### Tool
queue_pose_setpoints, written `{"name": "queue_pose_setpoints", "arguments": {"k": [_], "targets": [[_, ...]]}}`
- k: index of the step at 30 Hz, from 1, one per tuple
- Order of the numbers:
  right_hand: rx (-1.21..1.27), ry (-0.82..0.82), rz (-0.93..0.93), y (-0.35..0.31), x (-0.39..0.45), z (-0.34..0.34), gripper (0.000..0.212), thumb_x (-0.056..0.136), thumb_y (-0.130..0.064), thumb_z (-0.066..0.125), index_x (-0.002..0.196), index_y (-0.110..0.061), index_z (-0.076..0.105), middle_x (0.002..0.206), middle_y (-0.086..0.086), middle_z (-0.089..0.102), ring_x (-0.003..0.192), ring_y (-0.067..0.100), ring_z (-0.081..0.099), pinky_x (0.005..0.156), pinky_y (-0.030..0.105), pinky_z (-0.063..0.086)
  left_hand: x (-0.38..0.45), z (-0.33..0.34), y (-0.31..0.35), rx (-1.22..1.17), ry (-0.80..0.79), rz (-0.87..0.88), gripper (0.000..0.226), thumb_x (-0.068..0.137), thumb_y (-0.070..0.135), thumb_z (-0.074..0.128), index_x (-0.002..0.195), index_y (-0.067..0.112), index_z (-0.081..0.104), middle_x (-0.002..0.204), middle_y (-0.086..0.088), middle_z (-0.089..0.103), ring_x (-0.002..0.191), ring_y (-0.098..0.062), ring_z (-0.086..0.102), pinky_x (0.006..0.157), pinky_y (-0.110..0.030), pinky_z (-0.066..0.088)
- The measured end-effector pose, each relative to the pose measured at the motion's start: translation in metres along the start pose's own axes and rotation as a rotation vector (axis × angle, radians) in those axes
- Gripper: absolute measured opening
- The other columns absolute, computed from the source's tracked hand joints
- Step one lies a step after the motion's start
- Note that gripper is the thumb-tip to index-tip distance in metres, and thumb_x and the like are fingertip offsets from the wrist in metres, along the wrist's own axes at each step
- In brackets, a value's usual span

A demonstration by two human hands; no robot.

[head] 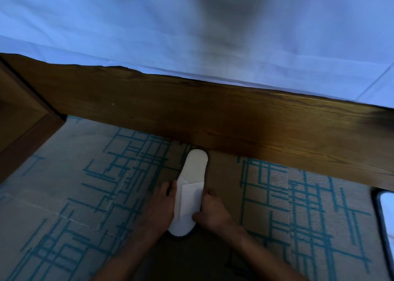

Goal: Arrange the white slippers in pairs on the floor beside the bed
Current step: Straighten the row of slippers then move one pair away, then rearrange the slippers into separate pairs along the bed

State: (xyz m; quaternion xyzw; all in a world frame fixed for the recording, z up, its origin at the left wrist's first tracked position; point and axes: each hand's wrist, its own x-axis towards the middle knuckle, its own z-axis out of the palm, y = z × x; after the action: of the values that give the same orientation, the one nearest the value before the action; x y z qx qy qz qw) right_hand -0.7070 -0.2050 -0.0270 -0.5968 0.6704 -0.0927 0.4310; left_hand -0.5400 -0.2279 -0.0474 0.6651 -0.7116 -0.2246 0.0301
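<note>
A white slipper (191,182) lies flat on the patterned carpet, its heel end close to the wooden bed frame (213,114) and its toe end toward me. My left hand (160,208) presses against its left side with fingers along the toe cover. My right hand (211,210) grips the right edge of the toe cover with curled fingers. A dark sole edge shows under the toe end; whether a second slipper lies beneath I cannot tell. White bed sheets (149,35) hang above the frame.
A wooden nightstand (19,114) stands at the left against the bed frame. Grey carpet (85,195) with teal line patterns covers the floor. A dark-rimmed white object (386,214) sits at the right edge.
</note>
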Motion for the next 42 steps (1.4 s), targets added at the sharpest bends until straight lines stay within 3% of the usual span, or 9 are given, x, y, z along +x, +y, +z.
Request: {"name": "queue_pose_setpoints", "arguments": {"k": [2,5,14,17,25,29,33,38,42], "targets": [[0.021,0.004,-0.015,0.004,-0.002,-0.006,0.054,0.081,-0.022,0.063,0.127,-0.009,0.037,0.12,0.01,0.047,0.096,0.018,0.052,0.078,0.025,0.05,-0.004,-0.006,0.005,0.085,0.006,-0.028,0.083,0.082,0.075,-0.003,0.127,0.024,0.046,0.12,-0.005,0.054,0.101,-0.023,0.056,0.089,-0.043,0.05],[0.01,-0.01,-0.013,0.012,-0.014,-0.02,0.056,0.084,-0.026,0.061,0.133,-0.015,0.035,0.128,0.007,0.047,0.103,0.02,0.056,0.081,0.025,0.049,-0.007,-0.016,0.029,-0.052,0.043,-0.134,0.034,0.096,0.024,0.047,0.129,0.014,0.046,0.126,-0.013,0.051,0.108,-0.03,0.053,0.091,-0.042,0.047],[-0.061,0.258,0.033,0.118,-0.094,-0.115,0.019,0.08,-0.02,0.058,0.096,-0.015,0.066,0.096,0.01,0.07,0.087,0.021,0.064,0.073,0.025,0.049,-0.017,0.025,0.141,0.148,0.049,0.331,0.02,0.086,0.004,0.052,0.103,0.005,0.063,0.111,-0.015,0.062,0.088,-0.032,0.061,0.072,-0.04,0.053],[-0.089,0.397,0.148,0.178,-0.127,-0.145,0.014,0.071,-0.017,0.057,0.074,-0.006,0.064,0.081,0.017,0.068,0.077,0.029,0.065,0.065,0.03,0.049,-0.027,0.052,0.2,0.201,-0.016,0.399,0.023,0.088,0.01,0.046,0.102,0.009,0.065,0.112,-0.01,0.061,0.094,-0.03,0.062,0.08,-0.039,0.054],[-0.212,0.487,0.422,0.307,-0.198,-0.199,0.029,0.068,-0.024,0.046,0.084,-0.003,0.059,0.089,0.02,0.057,0.084,0.04,0.059,0.071,0.038,0.049,-0.069,0.132,0.324,0.286,-0.138,0.55,0.028,0.086,0.011,0.043,0.112,0.011,0.054,0.116,-0.01,0.055,0.109,-0.033,0.055,0.09,-0.044,0.049],[-0.323,0.52,0.453,0.335,-0.215,-0.214,0.009,0.074,-0.001,0.049,0.081,-0.005,0.046,0.101,0.02,0.048,0.091,0.039,0.052,0.066,0.039,0.045,-0.087,0.159,0.365,0.367,-0.15,0.617,0.04,0.087,0.013,0.052,0.126,0.005,0.05,0.127,-0.015,0.05,0.115,-0.036,0.047,0.1,-0.048,0.042],[-0.425,0.482,0.412,0.358,-0.213,-0.208,0.029,0.075,0.005,0.046,0.103,0.003,0.054,0.109,0.023,0.049,0.094,0.039,0.053,0.078,0.044,0.052,-0.096,0.182,0.399,0.457,-0.166,0.631,0.054,0.088,0.009,0.055,0.138,-0.003,0.037,0.132,-0.02,0.046,0.121,-0.037,0.044,0.105,-0.05,0.037],[-0.422,0.449,0.418,0.364,-0.205,-0.198,0.027,0.067,0.01,0.057,0.094,0.008,0.061,0.09,0.03,0.058,0.07,0.04,0.059,0.065,0.043,0.056,-0.109,0.201,0.423,0.513,-0.159,0.66,0.052,0.09,0.003,0.051,0.138,-0.006,0.033,0.128,-0.022,0.045,0.117,-0.037,0.045,0.098,-0.048,0.04],[-0.308,0.48,0.444,0.365,-0.202,-0.202,0.035,0.08,-0.001,0.051,0.114,0.003,0.048,0.111,0.026,0.049,0.097,0.039,0.053,0.083,0.042,0.048,-0.117,0.206,0.421,0.545,-0.104,0.65,0.062,0.088,0.007,0.055,0.141,-0.007,0.027,0.132,-0.024,0.042,0.118,-0.038,0.044,0.099,-0.049,0.037]]}}
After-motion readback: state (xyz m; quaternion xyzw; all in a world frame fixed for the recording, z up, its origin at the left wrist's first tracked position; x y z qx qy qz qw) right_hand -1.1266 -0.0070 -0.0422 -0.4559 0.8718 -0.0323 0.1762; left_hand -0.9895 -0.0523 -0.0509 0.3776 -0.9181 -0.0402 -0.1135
